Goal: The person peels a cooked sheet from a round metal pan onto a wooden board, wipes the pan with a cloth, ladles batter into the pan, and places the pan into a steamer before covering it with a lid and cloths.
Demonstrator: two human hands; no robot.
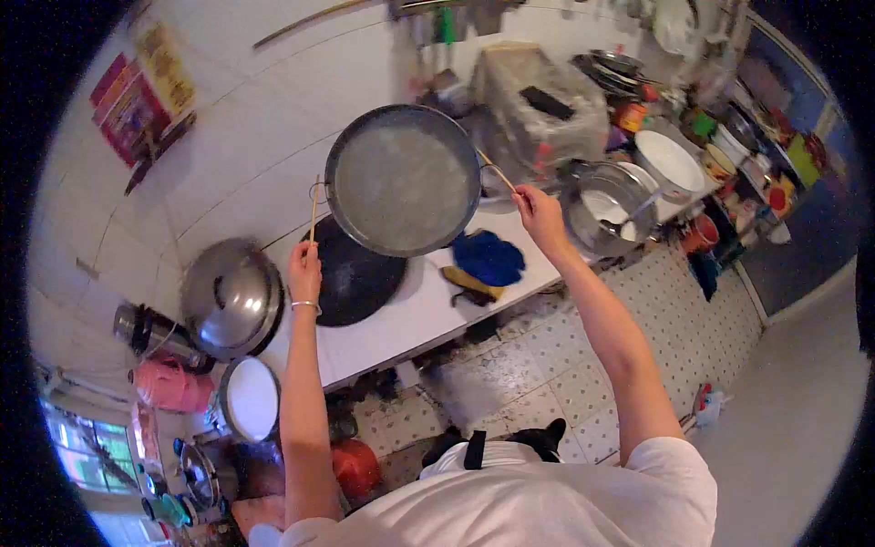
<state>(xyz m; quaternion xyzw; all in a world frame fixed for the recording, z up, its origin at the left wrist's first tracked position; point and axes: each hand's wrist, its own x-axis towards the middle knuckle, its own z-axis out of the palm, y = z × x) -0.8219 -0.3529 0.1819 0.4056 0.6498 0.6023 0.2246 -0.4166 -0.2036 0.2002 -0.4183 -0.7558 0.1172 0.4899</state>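
Observation:
A round, dark-rimmed metal pan [401,180] with a grey, flat inside hangs raised over the white counter [424,305]. Two thin wooden sticks run to the ring handles on its sides. My left hand [305,269] is closed round the lower end of the left stick [314,214]. The right stick [497,171] has its outer end pinched in my right hand [540,214]. Below the pan lies a black round wok-like piece [351,278], partly hidden. A blue cloth [489,258] and a yellowish cloth [472,283] rest beside it on the counter.
A large metal lid [232,296] leans at the left, near a white basin [251,398] and a pink container [171,385]. Metal pots [606,210], a white bowl [668,162] and a plastic-covered box [542,109] stand at the right. Tiled floor [583,356] lies below the counter.

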